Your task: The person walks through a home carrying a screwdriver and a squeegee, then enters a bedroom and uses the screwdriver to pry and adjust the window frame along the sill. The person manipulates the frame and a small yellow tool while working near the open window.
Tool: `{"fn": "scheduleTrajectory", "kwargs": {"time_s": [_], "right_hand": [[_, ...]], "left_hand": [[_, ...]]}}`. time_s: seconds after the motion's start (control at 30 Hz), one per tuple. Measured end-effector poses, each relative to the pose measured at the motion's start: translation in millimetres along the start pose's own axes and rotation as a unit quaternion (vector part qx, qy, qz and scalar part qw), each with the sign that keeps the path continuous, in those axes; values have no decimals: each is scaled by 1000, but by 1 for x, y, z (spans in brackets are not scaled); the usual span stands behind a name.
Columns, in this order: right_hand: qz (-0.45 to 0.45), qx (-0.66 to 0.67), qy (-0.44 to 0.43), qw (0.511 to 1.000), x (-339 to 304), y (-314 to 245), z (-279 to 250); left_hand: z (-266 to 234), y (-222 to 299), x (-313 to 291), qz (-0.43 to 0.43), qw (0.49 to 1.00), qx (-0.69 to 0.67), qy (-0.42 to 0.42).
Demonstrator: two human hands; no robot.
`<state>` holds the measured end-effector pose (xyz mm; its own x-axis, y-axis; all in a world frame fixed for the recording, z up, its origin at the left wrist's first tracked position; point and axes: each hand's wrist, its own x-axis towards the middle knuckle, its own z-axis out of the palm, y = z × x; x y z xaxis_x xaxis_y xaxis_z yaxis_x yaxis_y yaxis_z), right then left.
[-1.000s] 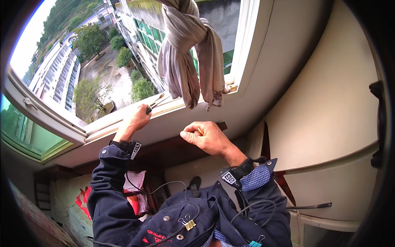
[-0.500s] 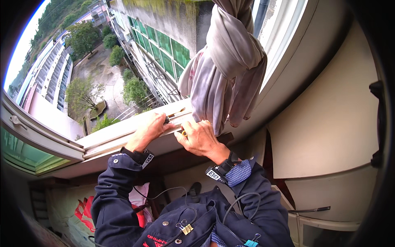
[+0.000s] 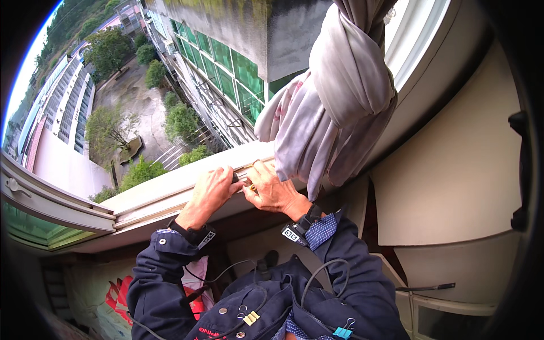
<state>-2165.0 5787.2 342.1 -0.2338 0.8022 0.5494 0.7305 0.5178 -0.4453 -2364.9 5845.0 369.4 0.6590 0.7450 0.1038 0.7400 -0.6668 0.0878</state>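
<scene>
My left hand (image 3: 208, 194) is closed at the window sill's track (image 3: 164, 202). The dark end of a black-handled tool (image 3: 234, 177) pokes out by its fingers; the rest of the tool is hidden. Close beside it on the right, my right hand (image 3: 273, 188) is curled palm down over the same track. Between its thumb and fingers shows a small yellow piece (image 3: 253, 187), rounded like a handle end; its kind I cannot make out. The knotted grey curtain (image 3: 351, 79) hangs just above and behind my right hand, its lower folds near the knuckles.
At the left a window sash (image 3: 56, 209) with a white handle stands at an angle. Beyond the sill lie a yard with trees and buildings far below. Pale curved panels (image 3: 447, 170) fill the right side. Red cloth (image 3: 119, 297) lies low at the left, and black cables loop by my sleeves.
The view has shifted, so the curtain sits further right. My hands have drawn closer together on the track. The tan strip beyond my left hand shows less now.
</scene>
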Motion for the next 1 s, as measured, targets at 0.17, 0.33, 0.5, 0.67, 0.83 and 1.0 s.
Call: {"fn": "scheduleTrajectory", "kwargs": {"time_s": [0.17, 0.33, 0.5, 0.67, 0.83, 1.0], "right_hand": [[-35, -18, 48, 998, -5, 9, 6], [-15, -2, 65, 998, -14, 12, 16], [33, -53, 16, 998, -29, 14, 24], [-14, -39, 79, 996, -34, 23, 34], [-30, -11, 89, 995, -32, 27, 36], [-7, -41, 60, 997, -27, 12, 10]], "left_hand": [[0, 0, -10, -11, 1000, -15, 22], [1, -2, -19, -2, 996, 32, 79], [0, -3, -23, -3, 996, 35, 76], [0, -6, -26, 7, 993, 55, 108], [0, -9, -24, 15, 990, 46, 129], [-2, -7, -22, 6, 991, 20, 133]]}}
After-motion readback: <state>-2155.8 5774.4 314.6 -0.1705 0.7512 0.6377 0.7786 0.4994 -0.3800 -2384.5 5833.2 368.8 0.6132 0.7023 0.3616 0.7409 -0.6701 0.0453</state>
